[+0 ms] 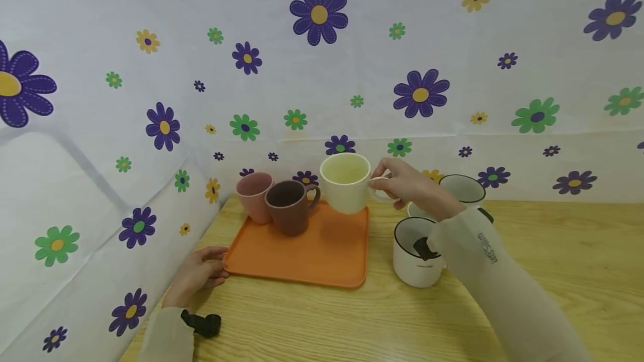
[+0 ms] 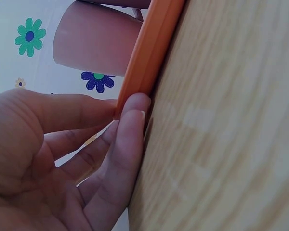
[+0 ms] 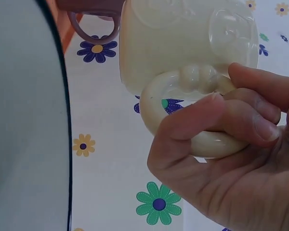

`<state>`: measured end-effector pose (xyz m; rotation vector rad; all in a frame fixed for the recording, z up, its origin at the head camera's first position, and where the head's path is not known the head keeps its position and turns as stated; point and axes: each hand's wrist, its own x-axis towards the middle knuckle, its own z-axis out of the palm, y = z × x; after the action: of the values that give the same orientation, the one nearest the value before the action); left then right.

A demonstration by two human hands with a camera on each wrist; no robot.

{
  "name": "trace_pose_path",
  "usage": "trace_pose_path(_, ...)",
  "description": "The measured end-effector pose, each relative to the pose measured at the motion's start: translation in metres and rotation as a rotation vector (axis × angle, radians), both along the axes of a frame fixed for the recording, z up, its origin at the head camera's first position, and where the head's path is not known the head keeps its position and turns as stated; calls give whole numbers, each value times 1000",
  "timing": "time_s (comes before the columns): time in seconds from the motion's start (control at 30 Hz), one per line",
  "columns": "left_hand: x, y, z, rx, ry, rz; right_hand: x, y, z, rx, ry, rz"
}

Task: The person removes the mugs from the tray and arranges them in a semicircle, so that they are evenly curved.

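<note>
My right hand (image 1: 405, 183) grips the handle of a cream mug (image 1: 346, 186), fingers curled through it in the right wrist view. The mug hangs upright over the right back part of an orange tray (image 1: 302, 261). On the tray's left back part stand a pink cup (image 1: 254, 197) and a dark brown mug (image 1: 289, 208), its handle pointing right. At the tray's front left corner my left hand (image 1: 198, 272) pinches the rim; the left wrist view shows fingertips (image 2: 135, 103) on the edge, low over the wood.
Right of the tray stands a white mug with a black rim (image 1: 417, 267). Behind it are another dark-rimmed white mug (image 1: 465, 189) and a white cup, partly hidden by my right forearm. A flowered cloth (image 1: 322, 71) hangs behind and left of the wooden table (image 1: 302, 323).
</note>
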<state>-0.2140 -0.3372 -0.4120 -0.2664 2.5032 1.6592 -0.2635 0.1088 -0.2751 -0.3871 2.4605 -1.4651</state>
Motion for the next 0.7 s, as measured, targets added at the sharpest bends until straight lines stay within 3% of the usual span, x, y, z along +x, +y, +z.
trace_pose_path(0.3, 0, -1, 0, 19, -14, 7, 8, 7, -5, 16, 0, -25)
trace_pose_path(0.7, -1, -1, -2, 46, -10, 8, 16, 22, -6, -71, 49, -44)
